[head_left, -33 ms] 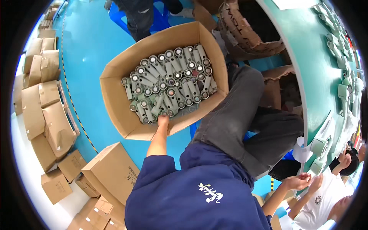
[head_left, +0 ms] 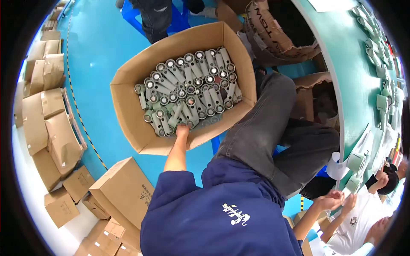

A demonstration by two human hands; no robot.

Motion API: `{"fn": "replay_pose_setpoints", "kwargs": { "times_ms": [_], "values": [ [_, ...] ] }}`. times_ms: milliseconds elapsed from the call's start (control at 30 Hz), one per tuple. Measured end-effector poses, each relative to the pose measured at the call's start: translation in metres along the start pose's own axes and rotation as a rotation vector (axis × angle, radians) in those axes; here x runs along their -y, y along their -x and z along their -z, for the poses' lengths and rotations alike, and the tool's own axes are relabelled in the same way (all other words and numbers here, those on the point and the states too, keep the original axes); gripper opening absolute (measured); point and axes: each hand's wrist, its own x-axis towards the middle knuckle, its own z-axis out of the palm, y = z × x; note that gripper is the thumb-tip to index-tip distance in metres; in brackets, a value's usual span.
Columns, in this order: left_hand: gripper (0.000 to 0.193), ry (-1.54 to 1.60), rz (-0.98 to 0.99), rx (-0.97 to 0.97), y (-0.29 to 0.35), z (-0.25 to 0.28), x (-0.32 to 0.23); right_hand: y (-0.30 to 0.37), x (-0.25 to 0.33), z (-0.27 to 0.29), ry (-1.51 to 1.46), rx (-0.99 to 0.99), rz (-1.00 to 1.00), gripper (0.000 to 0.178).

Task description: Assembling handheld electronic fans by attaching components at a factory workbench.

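Observation:
My left hand (head_left: pixel 183 129) reaches over the near wall of an open cardboard box (head_left: pixel 128 123). Its fingers are closed on a grey-green handheld fan (head_left: pixel 176 117) at the near edge of the pile; the fingertips are partly hidden. Many similar handheld fans (head_left: pixel 168 77) lie in rows inside the box, with round grilles and stubby handles. To the right, my right hand (head_left: pixel 331 200) is beside the table edge with its fingers curled together. What it may hold is too small to make out. Another person's hand (head_left: pixel 350 203) is close beside it.
A green table (head_left: pixel 324 19) on the right carries more fans (head_left: pixel 382 102) and a white round piece (head_left: pixel 337 167). A torn carton (head_left: pixel 273 34) stands beyond my knee. Stacked cartons (head_left: pixel 51 111) line the left wall. Someone's legs (head_left: pixel 153 19) are beyond the box.
My left hand has shifted very slightly up toward the pile. My right hand stays near the table edge, its fingers moved a little.

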Motion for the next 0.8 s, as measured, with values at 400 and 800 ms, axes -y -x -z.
{"fn": "replay_pose_setpoints", "kwargs": {
  "times_ms": [400,800],
  "values": [
    [0.096,-0.180,-0.500,0.052,-0.107,0.012,-0.019,-0.010,-0.080,0.105,0.249,0.144,-0.598,0.035],
    [0.053,0.104,-0.600,0.046,-0.069,0.005,-0.037,0.070,-0.078,0.126,0.511,0.113,-0.729,0.058]
  ]
}}
